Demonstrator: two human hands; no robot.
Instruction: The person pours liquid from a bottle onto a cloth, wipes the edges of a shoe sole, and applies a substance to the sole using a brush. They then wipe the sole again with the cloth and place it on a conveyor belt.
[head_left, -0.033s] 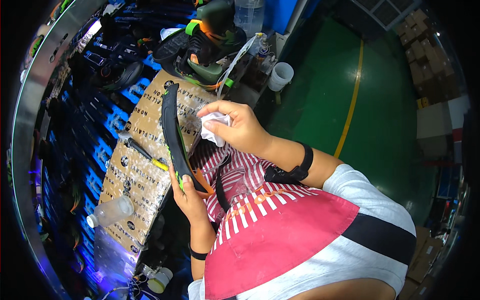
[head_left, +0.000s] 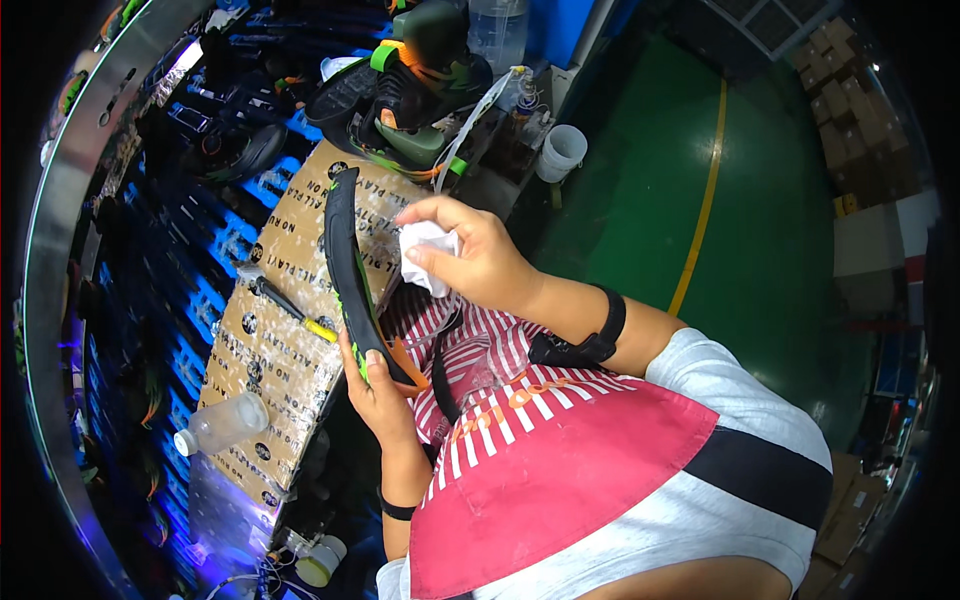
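Slightly left of its spot in the earlier frame, a worker's right hand has edged toward a shoe piece, bringing along a white cloth; the left hand and the piece look unchanged. Green floor fills the upper right, crossed by a yellow line, with cardboard boxes stacked at the far edge. The worker wears a red apron with a striped section over a light grey shirt, and dark bands circle both forearms. At left runs a bench covered in printed cardboard. Dark shoes with green and orange trim crowd its far end, and a white bucket stands to their right. Long, black and curved, the shoe piece is raised nearly upright between the bench and the worker's body, its orange end lowest. The left hand grips that lower end, thumb on one side and fingers on the other. The right hand, partly closed, pinches the crumpled cloth between thumb and fingers, a gap separating it from the piece. A clear bottle lies on its side on the bench, beyond a brush with a black and yellow handle.
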